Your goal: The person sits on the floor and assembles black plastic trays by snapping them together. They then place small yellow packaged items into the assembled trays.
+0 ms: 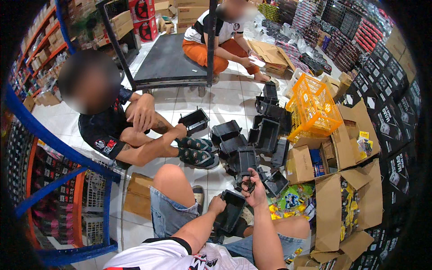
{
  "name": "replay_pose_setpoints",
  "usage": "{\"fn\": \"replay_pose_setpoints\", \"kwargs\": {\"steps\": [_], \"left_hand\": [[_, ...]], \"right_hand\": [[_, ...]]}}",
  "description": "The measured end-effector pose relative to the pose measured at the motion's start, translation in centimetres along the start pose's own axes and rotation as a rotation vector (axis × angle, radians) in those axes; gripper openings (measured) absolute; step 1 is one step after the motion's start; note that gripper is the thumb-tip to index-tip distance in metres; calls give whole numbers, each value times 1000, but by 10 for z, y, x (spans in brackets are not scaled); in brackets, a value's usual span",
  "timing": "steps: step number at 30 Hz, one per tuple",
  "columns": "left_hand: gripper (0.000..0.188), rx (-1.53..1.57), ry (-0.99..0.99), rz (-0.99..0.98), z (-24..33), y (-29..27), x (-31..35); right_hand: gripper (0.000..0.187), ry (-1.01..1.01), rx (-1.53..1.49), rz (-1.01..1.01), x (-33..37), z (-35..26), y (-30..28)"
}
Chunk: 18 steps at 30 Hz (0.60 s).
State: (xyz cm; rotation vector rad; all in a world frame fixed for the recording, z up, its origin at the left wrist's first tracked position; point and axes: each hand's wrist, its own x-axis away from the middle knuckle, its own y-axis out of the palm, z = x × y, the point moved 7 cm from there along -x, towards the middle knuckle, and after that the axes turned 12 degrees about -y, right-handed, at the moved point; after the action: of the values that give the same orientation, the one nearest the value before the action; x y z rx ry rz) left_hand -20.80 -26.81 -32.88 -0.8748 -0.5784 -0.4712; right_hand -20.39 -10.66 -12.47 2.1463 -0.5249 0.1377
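My left hand (217,204) grips the left side of an open black plastic box (233,208), which is tilted between my knees. Just right of and above that box, my right hand (256,192) is raised, its fingers closed on a small dark piece (248,178) whose kind I cannot make out. In front of me lies a heap of similar black boxes (268,135), tumbled at various angles. A co-worker's hand (181,130), to the left, is at another black box (195,121).
Right of the heap stands an orange crate (315,110). Open cardboard boxes (327,211) and yellow-green packets (294,200) lie beside my right knee. A platform trolley (171,67) stands ahead, with a second person (220,38) seated behind it. Blue shelving (63,139) borders the left.
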Motion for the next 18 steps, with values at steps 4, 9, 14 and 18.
{"fn": "replay_pose_setpoints", "kwargs": {"steps": [4,9,14,18], "left_hand": [[47,37,13,-66,-11,13,-22],[44,165,-130,-65,-33,-32,-15],[46,331,-115,7,-14,-114,13],[42,868,-87,-462,3,-159,27]], "right_hand": [[32,-96,177,59,-4,-14,-33],[33,-47,561,347,-10,-2,-121],[16,66,955,395,-32,40,-172],[26,-259,1126,254,-52,23,-144]]}}
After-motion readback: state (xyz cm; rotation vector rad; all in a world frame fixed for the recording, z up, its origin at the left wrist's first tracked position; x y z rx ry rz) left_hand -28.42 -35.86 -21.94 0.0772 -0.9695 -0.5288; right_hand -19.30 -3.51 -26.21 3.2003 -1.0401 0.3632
